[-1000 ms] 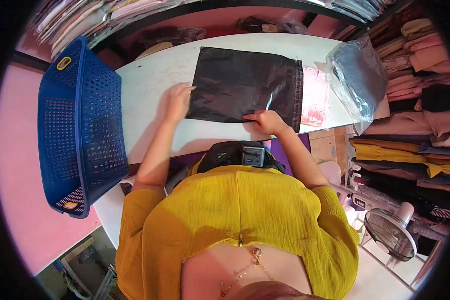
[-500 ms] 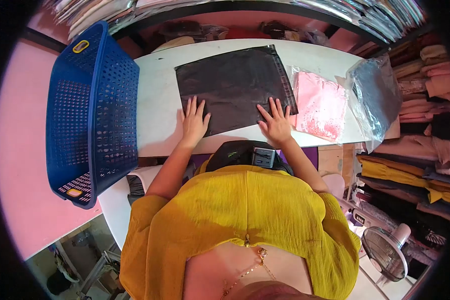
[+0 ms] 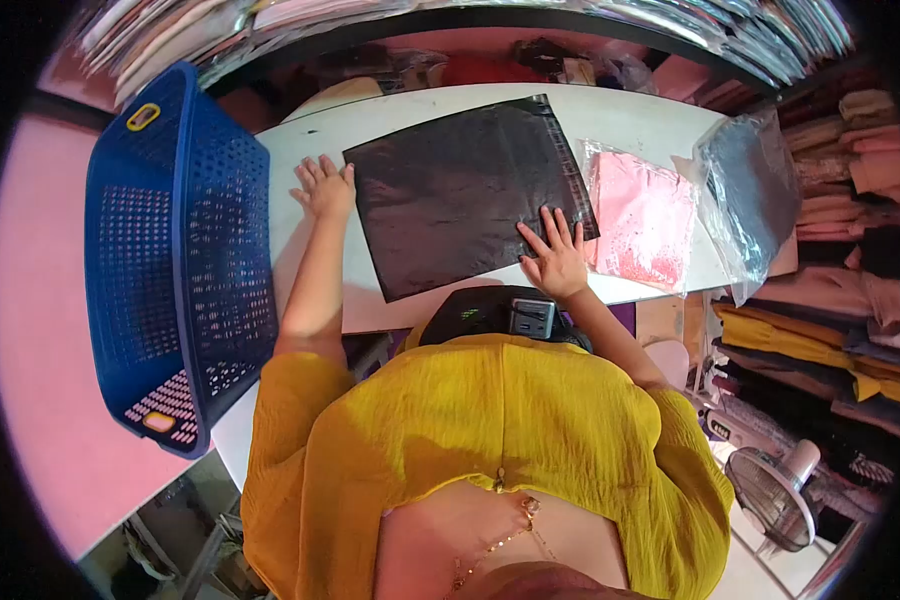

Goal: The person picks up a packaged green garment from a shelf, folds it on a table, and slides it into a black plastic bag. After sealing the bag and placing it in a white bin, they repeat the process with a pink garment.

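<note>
Two spread hands lie palm-down: the left hand point(image 3: 327, 188) on the bench point(image 3: 650, 118) just beside the left edge of the black plastic mailer point(image 3: 465, 190), the right hand point(image 3: 558, 266) over its near right corner. Light, even pressure would probably hold the thin plastic flat without creasing. Its glossy, slightly wrinkled rectangle lies askew, near a soft-looking, clear-wrapped pink packet point(image 3: 643, 215).

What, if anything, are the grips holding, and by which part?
Nothing is held. The right grip rests spread on the black plastic bag, by its near right corner; the left grip is spread over the white table, beside the bag.
</note>
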### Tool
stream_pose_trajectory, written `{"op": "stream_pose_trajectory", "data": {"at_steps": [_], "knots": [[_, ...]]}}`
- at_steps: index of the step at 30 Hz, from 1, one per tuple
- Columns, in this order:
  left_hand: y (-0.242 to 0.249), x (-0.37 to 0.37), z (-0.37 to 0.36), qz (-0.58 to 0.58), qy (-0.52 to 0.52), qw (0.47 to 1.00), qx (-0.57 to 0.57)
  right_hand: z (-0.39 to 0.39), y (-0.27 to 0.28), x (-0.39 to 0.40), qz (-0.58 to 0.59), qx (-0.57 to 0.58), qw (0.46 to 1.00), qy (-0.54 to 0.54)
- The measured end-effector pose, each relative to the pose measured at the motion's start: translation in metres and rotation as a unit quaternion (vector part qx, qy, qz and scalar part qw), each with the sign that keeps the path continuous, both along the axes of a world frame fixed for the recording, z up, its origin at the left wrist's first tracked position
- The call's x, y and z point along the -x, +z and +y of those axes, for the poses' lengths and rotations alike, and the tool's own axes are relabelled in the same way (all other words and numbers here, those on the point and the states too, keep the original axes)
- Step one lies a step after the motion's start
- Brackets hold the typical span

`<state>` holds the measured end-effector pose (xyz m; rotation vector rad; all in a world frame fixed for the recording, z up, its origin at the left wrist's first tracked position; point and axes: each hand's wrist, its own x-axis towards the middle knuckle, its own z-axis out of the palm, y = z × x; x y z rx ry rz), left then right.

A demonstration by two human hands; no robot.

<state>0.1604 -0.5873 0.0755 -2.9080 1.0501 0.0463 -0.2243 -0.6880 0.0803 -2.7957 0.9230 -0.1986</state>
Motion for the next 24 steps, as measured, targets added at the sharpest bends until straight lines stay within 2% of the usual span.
{"op": "stream_pose_trajectory", "data": {"at_steps": [1,2,3,5,8,11,13,15,17,19,21,23,24], "knots": [[-0.006,0.013,-0.003,-0.057,0.011,0.998,0.03,0.0,0.001,-0.001,0.005,-0.003,1.0,0.002],[-0.015,0.032,-0.002,-0.06,-0.098,0.987,0.114,0.0,0.001,-0.001,0.011,-0.007,1.0,0.0],[-0.008,0.06,-0.003,-0.008,-0.197,0.969,0.151,0.0,0.0,-0.001,0.012,-0.008,1.0,-0.008],[-0.001,0.112,0.005,0.088,-0.314,0.936,0.136,-0.001,-0.001,0.0,0.009,-0.011,1.0,-0.001],[-0.008,0.137,0.021,0.13,-0.366,0.914,0.113,-0.002,-0.004,0.0,0.002,-0.008,1.0,0.001],[-0.007,0.118,0.032,0.113,-0.382,0.91,0.113,-0.003,-0.003,0.001,-0.009,-0.004,1.0,0.004],[-0.005,0.097,0.039,0.115,-0.35,0.922,0.12,-0.011,-0.006,0.004,-0.112,-0.073,0.991,0.006],[-0.004,0.075,0.05,0.108,-0.322,0.933,0.116,-0.024,0.019,0.011,-0.24,-0.114,0.964,-0.001],[-0.001,0.062,0.061,0.083,-0.292,0.946,0.113,-0.042,0.028,0.031,-0.262,-0.026,0.961,-0.078],[0.003,0.061,0.069,0.076,-0.263,0.954,0.123,-0.062,0.04,0.062,-0.306,-0.013,0.937,-0.169],[0.005,0.066,0.074,0.07,-0.232,0.961,0.136,-0.078,0.038,0.104,-0.255,0.025,0.939,-0.231],[0.001,0.077,0.077,0.095,-0.22,0.958,0.159,-0.089,0.032,0.143,-0.198,0.047,0.955,-0.216],[-0.001,0.084,0.077,0.1,-0.224,0.956,0.163,-0.088,0.037,0.154,-0.186,0.007,0.961,-0.206]]}}
